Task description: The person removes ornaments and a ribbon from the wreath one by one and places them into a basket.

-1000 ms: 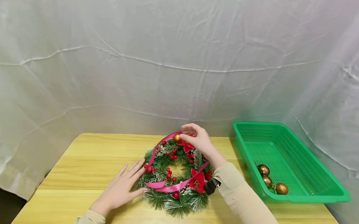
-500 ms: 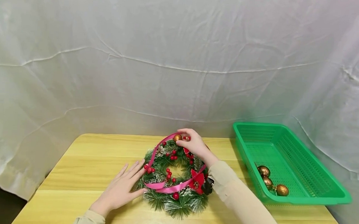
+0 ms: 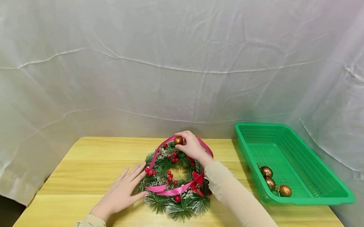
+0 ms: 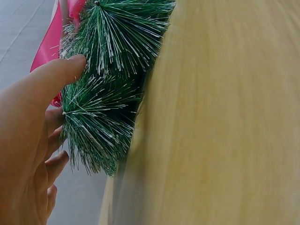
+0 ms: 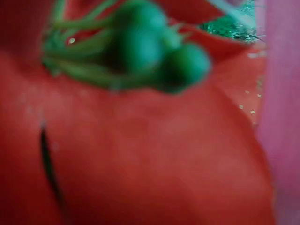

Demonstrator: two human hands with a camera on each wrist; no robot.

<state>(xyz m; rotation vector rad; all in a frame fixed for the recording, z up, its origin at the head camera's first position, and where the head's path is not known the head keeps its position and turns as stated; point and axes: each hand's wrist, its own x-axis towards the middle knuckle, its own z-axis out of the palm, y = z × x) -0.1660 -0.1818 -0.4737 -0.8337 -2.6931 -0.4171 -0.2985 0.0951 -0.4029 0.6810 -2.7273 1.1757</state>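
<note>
A green Christmas wreath (image 3: 181, 207) with frosted needles, red berries and red poinsettias lies on the table. A pink ribbon (image 3: 174, 191) loops over it. At the wreath's far side, my right hand (image 3: 191, 147) pinches a bronze bauble (image 3: 178, 140) between thumb and fingers. My left hand (image 3: 122, 191) rests against the wreath's left edge, fingers spread. In the left wrist view, its thumb (image 4: 70, 68) touches the needles. A poinsettia's red petals (image 5: 154, 145) and green buds (image 5: 154, 51) fill the right wrist view, blurred, hiding the right fingers there.
To the right stands a green plastic basket (image 3: 300, 164) with several bronze baubles (image 3: 285, 190) in its near left corner. The wooden table (image 3: 96, 157) ends before a grey-white cloth (image 3: 172, 59) at the back and sides.
My right hand has shifted left and slightly nearer, its fingers coming further over the bauble, which stays almost in place. My left hand has not moved.
</note>
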